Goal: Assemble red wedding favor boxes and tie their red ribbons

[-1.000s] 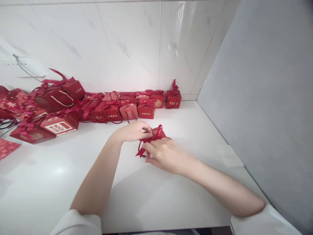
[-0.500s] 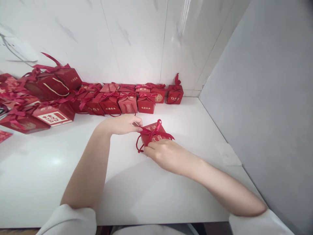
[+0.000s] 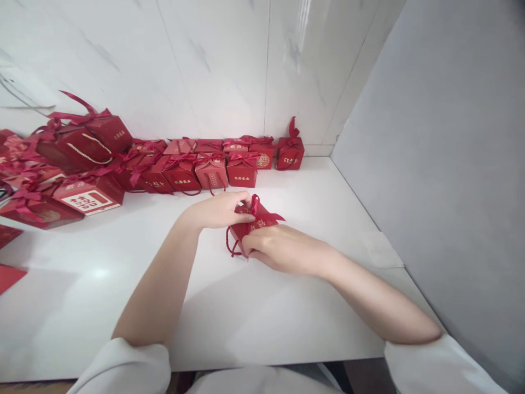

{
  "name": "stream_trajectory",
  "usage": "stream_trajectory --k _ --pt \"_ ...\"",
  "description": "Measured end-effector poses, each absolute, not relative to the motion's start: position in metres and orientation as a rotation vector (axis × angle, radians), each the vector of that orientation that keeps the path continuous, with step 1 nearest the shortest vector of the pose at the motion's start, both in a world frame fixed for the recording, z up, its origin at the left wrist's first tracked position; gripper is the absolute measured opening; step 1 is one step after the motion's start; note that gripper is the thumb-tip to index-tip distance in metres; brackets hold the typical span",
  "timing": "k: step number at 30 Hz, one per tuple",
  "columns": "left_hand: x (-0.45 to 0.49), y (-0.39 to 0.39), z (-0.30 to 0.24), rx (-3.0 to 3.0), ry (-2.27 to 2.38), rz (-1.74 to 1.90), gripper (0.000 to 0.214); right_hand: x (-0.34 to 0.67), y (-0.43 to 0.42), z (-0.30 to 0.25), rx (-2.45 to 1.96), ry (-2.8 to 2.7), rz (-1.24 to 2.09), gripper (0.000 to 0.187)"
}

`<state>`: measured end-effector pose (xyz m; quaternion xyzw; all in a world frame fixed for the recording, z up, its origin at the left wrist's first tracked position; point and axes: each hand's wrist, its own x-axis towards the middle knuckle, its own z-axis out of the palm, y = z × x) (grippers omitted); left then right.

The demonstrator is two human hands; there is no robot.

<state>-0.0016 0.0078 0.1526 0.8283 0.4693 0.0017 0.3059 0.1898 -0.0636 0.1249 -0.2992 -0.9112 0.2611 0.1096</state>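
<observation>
A small red gift box (image 3: 237, 230) with gold characters sits on the white table (image 3: 197, 323) between my hands. A dark red ribbon (image 3: 255, 204) is tied over its top, one tail pointing right. On its left side hangs a twisted red cord handle (image 3: 228, 242). My left hand (image 3: 223, 210) is over the box's upper left, thumb and forefinger closed on the ribbon near its knot. Curled at the near side of the box, my right hand (image 3: 283, 247) has its fingertips bent under; what they hold, if anything, is hidden.
Two rows of red ribboned boxes (image 3: 182, 174) stand along the marble-patterned wall (image 3: 213, 71), a separate one (image 3: 290, 155) at their right end. Larger boxes (image 3: 88, 197) crowd the left. A grey panel (image 3: 443, 164) bounds the right side. Red pieces (image 3: 10, 278) lie at the left edge.
My left hand has shifted right, from the ribbon's left end to beside the knot. My right hand has curled further at the near side. The whole view has shifted slightly.
</observation>
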Motion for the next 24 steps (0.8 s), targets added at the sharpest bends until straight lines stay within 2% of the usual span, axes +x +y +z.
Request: stream_trajectory --k 4,8,13,17,24 --pt "-0.001 0.014 0.147 2.259 1.158 -0.010 0.018 0.188 -0.061 0.121 -0.763 -2.619 0.922 0.017" --pt "-0.016 0.026 0.141 2.136 1.060 0.029 0.023 0.199 -0.054 0.124 -0.733 -2.598 0.936 0.011" --pt "-0.022 0.033 0.138 2.094 1.025 0.043 0.024 0.221 -0.037 0.132 -1.259 -2.437 0.687 0.034" --pt "-0.018 0.032 0.138 2.093 1.044 0.065 0.026 0.231 -0.027 0.130 -1.534 -2.544 0.756 0.045" --pt "-0.010 0.028 0.136 2.123 1.166 0.018 0.021 0.228 -0.028 0.127 -1.311 -2.558 0.792 0.025"
